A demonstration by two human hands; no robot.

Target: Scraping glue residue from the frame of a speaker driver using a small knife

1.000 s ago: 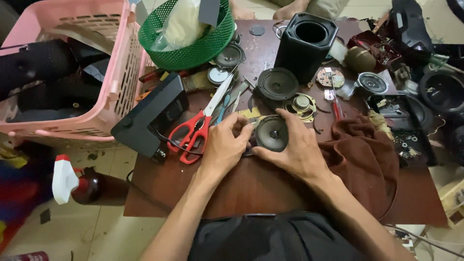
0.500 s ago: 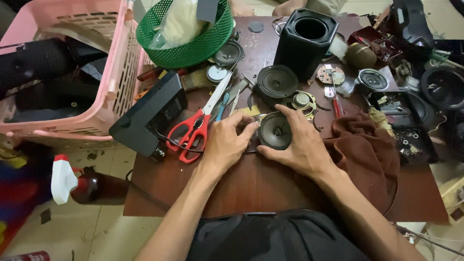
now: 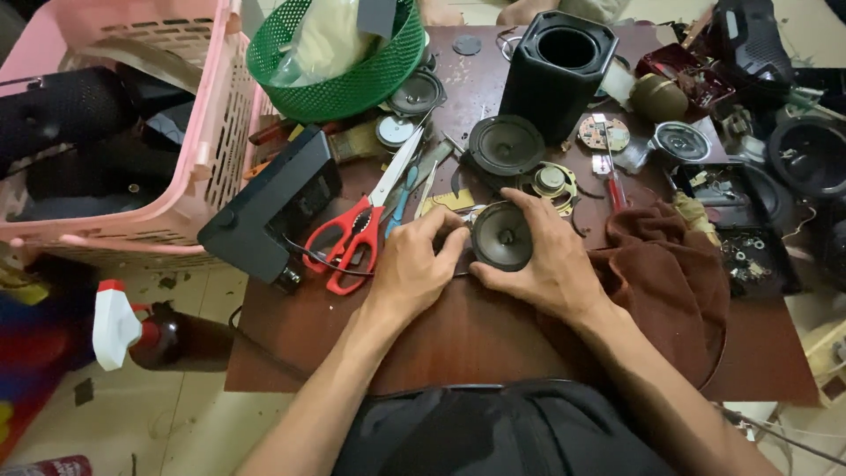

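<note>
Clutter fills the frame from edge to edge. At the far left a pink basket hangs over the counter's edge, and below it a brown spray bottle with a white trigger lies on the floor. Just right of the basket sits a green mesh bowl at the upper left, with a black box beneath it and red-handled scissors lying open beside that.

At the centre, the left hand is curled, its fingertips pressing the left rim of a small round speaker that rests on the counter, cone facing up. The right hand wraps the speaker's right side, thumb below and fingers over the top edge, so both hands grip it between them.

The speaker looks stiff at its metal frame and probably weighty for its size because of the magnet, while the dark cone in the middle seems thin and easy to dent. The rim is likely the safe place to hold; the cone and any fine wires are best left untouched.

Above it lies a larger speaker, then a tall black case. To the right a brown cloth is bunched, and loose parts crowd the right edge.
</note>
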